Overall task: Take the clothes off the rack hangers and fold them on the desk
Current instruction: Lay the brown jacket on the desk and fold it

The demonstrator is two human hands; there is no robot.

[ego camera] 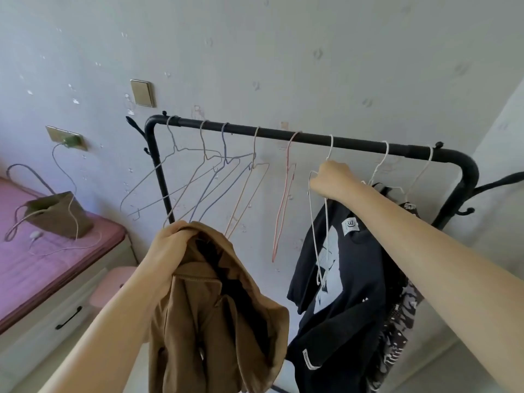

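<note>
The person's left hand point(170, 242) is clenched around the collar of a brown jacket point(215, 316), which hangs free below the fist, clear of the black clothes rack point(283, 136). The right hand point(330, 180) is curled around the shoulder of a white wire hanger point(314, 222) whose hook sits on the rail. Just behind it, a black T-shirt point(340, 279) with a white print hangs on another white hanger, and a black-and-white patterned garment point(402, 316) hangs beside it at the rack's right end. Five bare wire hangers point(198, 180) hang along the left part of the rail. To the left, a brown bag point(56, 214) rests on a pink bed point(34, 265).
</note>
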